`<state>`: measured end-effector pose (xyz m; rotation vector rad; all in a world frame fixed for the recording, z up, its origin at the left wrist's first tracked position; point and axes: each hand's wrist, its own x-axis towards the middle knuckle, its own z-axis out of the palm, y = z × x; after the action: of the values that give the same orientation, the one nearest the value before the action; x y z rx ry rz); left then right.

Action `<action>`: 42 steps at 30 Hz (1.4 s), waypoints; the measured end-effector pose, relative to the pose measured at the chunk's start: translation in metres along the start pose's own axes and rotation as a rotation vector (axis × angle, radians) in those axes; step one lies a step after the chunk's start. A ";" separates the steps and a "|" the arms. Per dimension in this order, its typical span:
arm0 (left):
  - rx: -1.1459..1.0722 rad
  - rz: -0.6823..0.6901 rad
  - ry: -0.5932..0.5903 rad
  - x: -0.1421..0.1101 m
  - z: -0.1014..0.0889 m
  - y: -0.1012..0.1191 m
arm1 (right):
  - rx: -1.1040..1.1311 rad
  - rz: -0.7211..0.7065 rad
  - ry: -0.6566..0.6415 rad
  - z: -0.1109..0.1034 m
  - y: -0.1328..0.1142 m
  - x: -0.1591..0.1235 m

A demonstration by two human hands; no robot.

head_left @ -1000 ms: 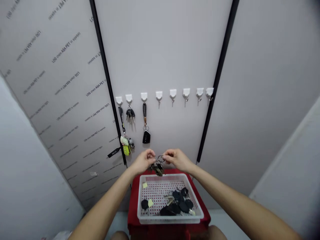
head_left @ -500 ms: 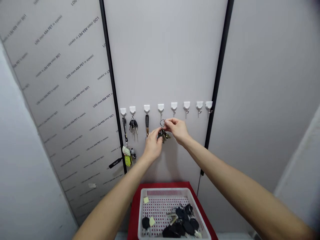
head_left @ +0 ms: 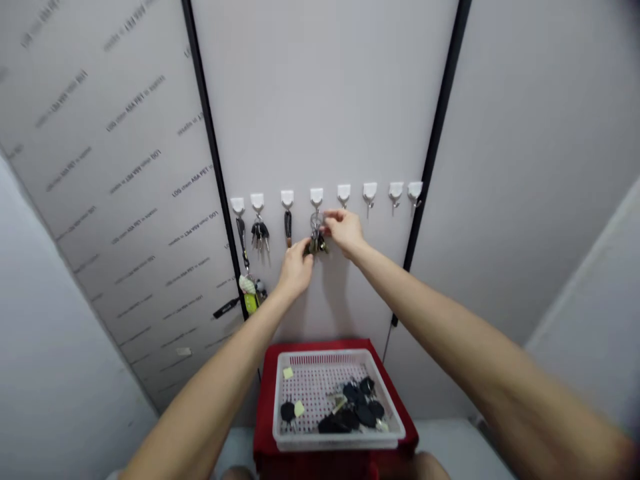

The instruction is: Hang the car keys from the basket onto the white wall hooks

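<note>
A bunch of keys (head_left: 316, 241) on a large metal ring is directly below the fourth white hook (head_left: 317, 196) from the left. The ring's top meets the hook's lower end; whether it is looped over cannot be made out. My right hand (head_left: 344, 232) pinches the ring's right side with thumb and fingertips. From the lower left, my left hand (head_left: 297, 270) has its fingers closed at the keys, its grip partly hidden. Just left of it a black strap (head_left: 288, 227) hangs from the third hook (head_left: 287, 198).
Black-headed keys (head_left: 260, 233) and a strap with a yellow-green charm (head_left: 251, 303) hang at left. More white hooks (head_left: 369, 191) run to the right. Below, a white plastic basket (head_left: 340, 440) with black-headed keys and yellow notes stands on a red surface (head_left: 265, 400).
The key ring has gone up against the fourth hook, with my right hand beside it. My left hand sits lower on the keys. The whole view has shifted, so the wall and basket appear higher.
</note>
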<state>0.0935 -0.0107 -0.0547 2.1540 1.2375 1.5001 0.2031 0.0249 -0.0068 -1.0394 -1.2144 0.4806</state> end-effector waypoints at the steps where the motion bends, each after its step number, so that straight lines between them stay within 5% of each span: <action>1: -0.013 -0.013 -0.013 -0.011 0.003 -0.007 | -0.050 -0.060 0.018 -0.005 0.006 -0.004; 4: -0.032 -0.079 -0.126 -0.058 0.016 -0.031 | -0.194 -0.148 -0.072 -0.026 0.036 -0.034; 9: 0.035 -0.221 -0.547 -0.147 0.050 -0.063 | -0.478 0.096 -0.876 -0.066 0.107 -0.129; 12: 0.119 -0.216 -0.720 -0.178 0.068 -0.069 | -0.754 0.035 -1.068 -0.083 0.143 -0.169; 16: 0.204 -0.200 -0.755 -0.188 0.085 -0.072 | -0.962 -0.127 -1.114 -0.088 0.163 -0.180; 20: 0.103 -0.251 -0.710 -0.186 0.092 -0.082 | -0.870 -0.064 -1.087 -0.084 0.162 -0.171; 28: -0.580 -0.554 -0.668 -0.176 0.094 -0.087 | -0.334 0.330 -0.774 -0.078 0.147 -0.165; 36: -0.928 -0.868 -0.563 -0.163 0.079 -0.067 | 0.007 0.664 -0.590 -0.070 0.135 -0.164; 42: -1.086 -0.905 -0.483 -0.150 0.065 -0.066 | 0.264 0.807 -0.712 -0.074 0.125 -0.169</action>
<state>0.0991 -0.0654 -0.2224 0.9164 0.7284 0.8170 0.2427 -0.0757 -0.2016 -1.1392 -1.2392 1.7034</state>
